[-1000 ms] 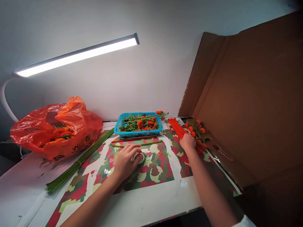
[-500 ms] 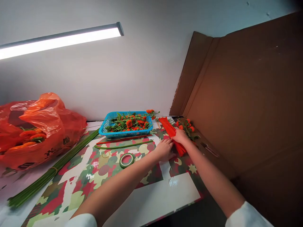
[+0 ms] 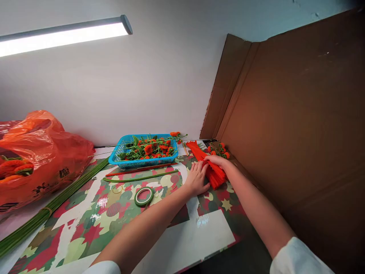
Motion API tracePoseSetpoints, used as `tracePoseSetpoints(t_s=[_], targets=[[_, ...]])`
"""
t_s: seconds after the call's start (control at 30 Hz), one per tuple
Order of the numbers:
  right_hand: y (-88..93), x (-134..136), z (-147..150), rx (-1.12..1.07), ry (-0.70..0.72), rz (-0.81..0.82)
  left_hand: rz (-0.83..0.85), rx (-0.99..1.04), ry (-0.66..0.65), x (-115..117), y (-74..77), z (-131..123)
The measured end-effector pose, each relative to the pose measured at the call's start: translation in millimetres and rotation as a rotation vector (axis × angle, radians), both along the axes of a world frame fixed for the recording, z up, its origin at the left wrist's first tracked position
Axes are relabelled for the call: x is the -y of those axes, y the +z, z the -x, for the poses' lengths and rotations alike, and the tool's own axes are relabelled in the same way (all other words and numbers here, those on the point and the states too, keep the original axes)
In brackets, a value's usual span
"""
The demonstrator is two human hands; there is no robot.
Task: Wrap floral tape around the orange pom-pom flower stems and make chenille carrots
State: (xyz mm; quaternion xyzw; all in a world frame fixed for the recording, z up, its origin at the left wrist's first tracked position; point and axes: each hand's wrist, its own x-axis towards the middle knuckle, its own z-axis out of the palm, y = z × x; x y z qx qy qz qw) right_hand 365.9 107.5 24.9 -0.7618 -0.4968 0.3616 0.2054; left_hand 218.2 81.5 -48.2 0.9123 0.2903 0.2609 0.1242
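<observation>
A bundle of red pipe cleaners (image 3: 216,176) lies slantwise on the patterned table covering, its near end fanned out. My right hand (image 3: 217,160) is closed over the bundle's middle from the right. My left hand (image 3: 196,179) rests against its left side, thumb spread away from the fingers and fingertips touching the red strands. Left of my hands are a roll of green tape (image 3: 144,196), a green strip (image 3: 139,176) and some thin red strands (image 3: 139,169). Orange-red flowers with green stems (image 3: 221,150) lie just beyond my right hand.
A blue basket (image 3: 142,164) of similar flowers stands against the wall. To its left are an orange plastic bag (image 3: 68,152) and a long tied bundle of green pipe cleaners (image 3: 59,201). A cardboard panel (image 3: 285,114) rises along the right side.
The view has swung slightly right, so the table things sit further left. My left hand's thumb now shows spread beside the red bundle; my right hand stays on it.
</observation>
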Motion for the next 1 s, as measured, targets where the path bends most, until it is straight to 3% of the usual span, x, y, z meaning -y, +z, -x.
tracePoseSetpoints(t_s=[0.13,0.33,0.43,0.6,0.8,0.9,1.0], targets=[[7.2,4,-4,0.073,0.094,0.013,0.057,0.058,0.031,-2,-1.0,-2],[3.0,7,6,0.414,0.081,-0.132,0.16,0.184,0.245,-6,-4.6,-2],[-7.1,6,19,0.624,0.08,-0.077,0.13,0.192,0.252,-6,-3.6,-1],[-16.5,5,38,0.704,0.03,-0.106,0.124,0.27,0.304,-7,-1.7,1],[-0.8,17,39,0.761,-0.023,-0.261,0.221,0.569,0.249,-5,2.1,7],[13.5,35,39,0.695,-0.111,-0.462,0.475,0.876,0.159,-4,10.0,7],[21.7,59,52,0.586,-0.124,-0.629,1.035,1.113,-0.091,-3,26.5,4]])
